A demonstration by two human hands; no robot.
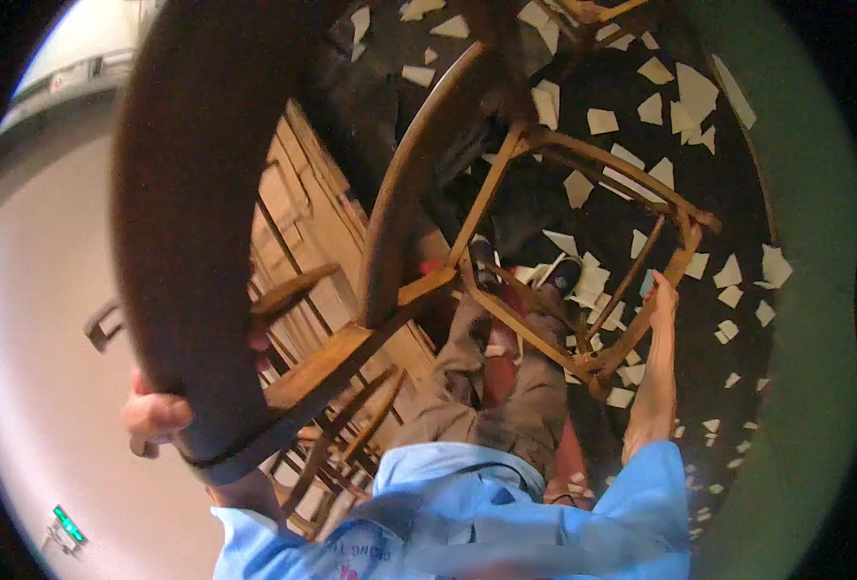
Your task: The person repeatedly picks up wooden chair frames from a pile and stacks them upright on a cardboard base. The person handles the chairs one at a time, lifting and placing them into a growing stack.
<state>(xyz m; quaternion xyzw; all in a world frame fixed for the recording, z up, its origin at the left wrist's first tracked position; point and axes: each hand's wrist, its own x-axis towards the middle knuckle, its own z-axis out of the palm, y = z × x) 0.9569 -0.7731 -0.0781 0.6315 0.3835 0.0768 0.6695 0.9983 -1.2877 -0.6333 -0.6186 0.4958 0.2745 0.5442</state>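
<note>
A wooden chair [535, 327] is held tilted in front of me, its legs and rails pointing to the right. Its wide, dark curved part [196, 222] looms close on the left. My left hand [158, 411] is closed round the lower edge of that dark part, its thumb side showing. On the right, my right hand [662, 298] grips the far frame bar [678, 261] of the chair. A small bluish patch [648, 284] shows by its fingers; I cannot tell what it is. A second dark curved piece [419, 164] rises from the chair's middle.
Many pale angular scraps [696, 92] lie over the dark floor [738, 213]. Below left are wooden panels [322, 184] and more chair frames [336, 435]. Another wooden frame [583, 12] stands at the top. A pale wall [51, 290] is at left, a green surface [815, 193] at right.
</note>
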